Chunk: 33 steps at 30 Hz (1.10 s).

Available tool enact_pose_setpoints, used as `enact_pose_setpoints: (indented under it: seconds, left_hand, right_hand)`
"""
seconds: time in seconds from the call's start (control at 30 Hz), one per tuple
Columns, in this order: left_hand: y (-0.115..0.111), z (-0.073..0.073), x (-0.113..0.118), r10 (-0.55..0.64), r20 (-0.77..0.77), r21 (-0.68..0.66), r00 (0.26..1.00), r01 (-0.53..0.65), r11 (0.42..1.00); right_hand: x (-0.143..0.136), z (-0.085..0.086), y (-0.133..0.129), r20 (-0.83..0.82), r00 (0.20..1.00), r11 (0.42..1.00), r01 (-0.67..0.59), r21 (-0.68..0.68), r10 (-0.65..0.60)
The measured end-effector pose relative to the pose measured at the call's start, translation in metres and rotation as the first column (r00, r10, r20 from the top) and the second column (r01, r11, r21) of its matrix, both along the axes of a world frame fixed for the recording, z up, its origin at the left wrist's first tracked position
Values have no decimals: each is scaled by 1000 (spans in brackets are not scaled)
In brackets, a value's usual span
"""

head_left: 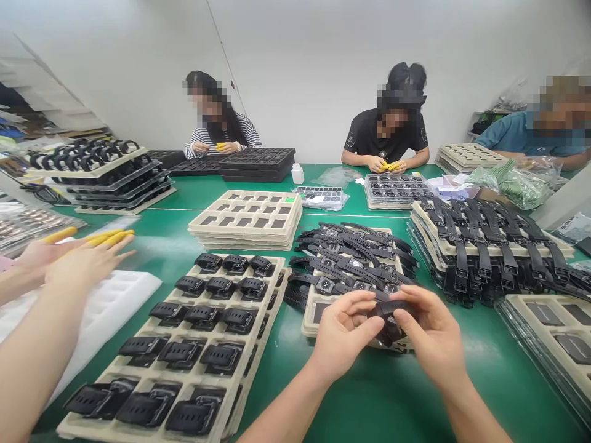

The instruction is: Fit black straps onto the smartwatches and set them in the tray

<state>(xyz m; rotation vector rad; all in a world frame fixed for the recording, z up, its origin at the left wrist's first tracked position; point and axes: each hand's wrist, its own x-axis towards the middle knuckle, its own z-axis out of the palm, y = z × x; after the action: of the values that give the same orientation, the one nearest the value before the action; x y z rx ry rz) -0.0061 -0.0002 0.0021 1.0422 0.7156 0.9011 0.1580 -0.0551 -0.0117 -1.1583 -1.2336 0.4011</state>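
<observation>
My left hand and my right hand meet low in the middle of the view, both gripping one black smartwatch by its strap and body. Just behind them lies a beige pulp tray heaped with loose black watches, straps spread flat. To the left, a larger beige tray holds rows of black watches with their straps closed into loops.
A co-worker's arms with yellow finger cots reach over a white foam tray at left. A stack of beige trays sits mid-table, strapped watches on stacked trays at right. Three people sit at the far side.
</observation>
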Motion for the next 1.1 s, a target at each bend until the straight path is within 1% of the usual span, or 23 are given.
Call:
enact_pose_setpoints:
  seconds: [0.03, 0.1, 0.33, 0.5, 0.6, 0.7, 0.77, 0.9, 1.0, 1.1]
  left_hand:
    - [0, 0, 0, 1, 10, -4, 1000, -1, 1000]
    - [0, 0, 1, -12, 13, 19, 1000, 12, 1000]
    - [2, -4, 1, -48, -63, 71, 997, 52, 996]
    - [0, -4, 2, 1, -18, 56, 1000, 0, 998]
    - [-1, -2, 2, 16, -56, 133, 998, -8, 991]
    - [1, -1, 1, 31, -96, 217, 995, -9, 976]
    - [2, -1, -1, 27, -98, 249, 995, -2, 968]
    - [4, 1, -3, 1, -103, 237, 995, 23, 971]
    - [5, 2, -3, 9, -128, 234, 992, 22, 972]
    - [6, 4, -4, 6, -164, 255, 986, 36, 966]
  right_hand:
    - [-1, 0, 0, -34, 999, 1000, 4, 2, -4]
    - [0, 2, 0, -41, 999, 1000, -20, 1, 20]
    - [12, 11, 1, 66, 985, 986, -159, -53, 162]
    - [12, 10, 1, 40, 989, 988, -140, -70, 143]
    - [10, 9, 2, 28, 988, 986, -148, -73, 150]
    - [10, 10, 2, 53, 986, 985, -156, -79, 161]
    - [10, 10, 3, 72, 984, 984, -159, -77, 164]
    - [10, 9, 4, 70, 979, 980, -184, -78, 189]
    - [9, 7, 4, 73, 975, 975, -201, -96, 209]
    - [6, 4, 3, 69, 978, 976, -190, -110, 198]
